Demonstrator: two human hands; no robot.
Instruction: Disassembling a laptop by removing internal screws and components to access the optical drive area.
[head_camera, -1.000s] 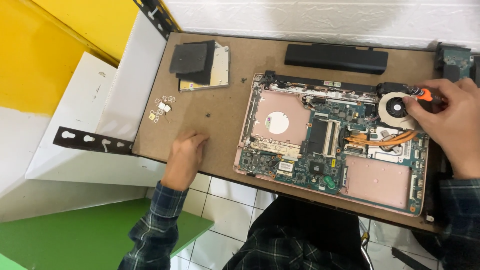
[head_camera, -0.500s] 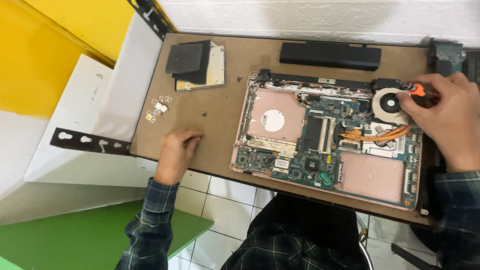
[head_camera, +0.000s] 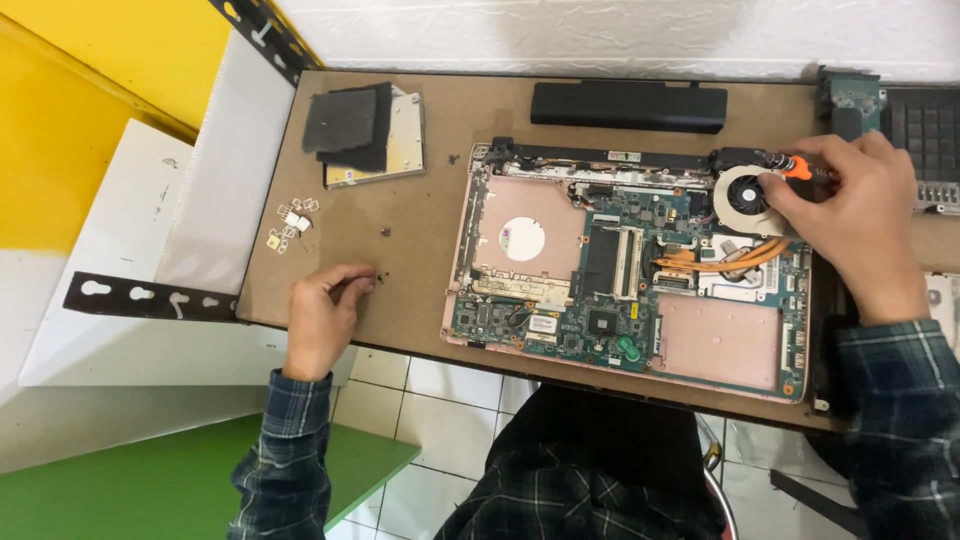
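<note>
An opened laptop base (head_camera: 520, 240) with its green motherboard exposed lies on the brown board (head_camera: 420, 260). My right hand (head_camera: 850, 220) grips an orange-handled screwdriver (head_camera: 797, 168) at the round cooling fan (head_camera: 745, 195) in the laptop's far right corner. Copper heat pipes (head_camera: 720, 262) run just below the fan. My left hand (head_camera: 322, 312) rests on the board left of the laptop, thumb and forefinger pinched on a small dark screw (head_camera: 379, 276).
A long black battery (head_camera: 628, 105) lies behind the laptop. An optical drive with black covers (head_camera: 362, 135) sits at the far left. Small metal bits (head_camera: 290, 222) and loose screws (head_camera: 385, 232) dot the board. A keyboard part (head_camera: 925, 125) lies at the far right.
My left hand has gone from lying flat on the board to pinching at a small screw. My right hand stays at the fan with the screwdriver.
</note>
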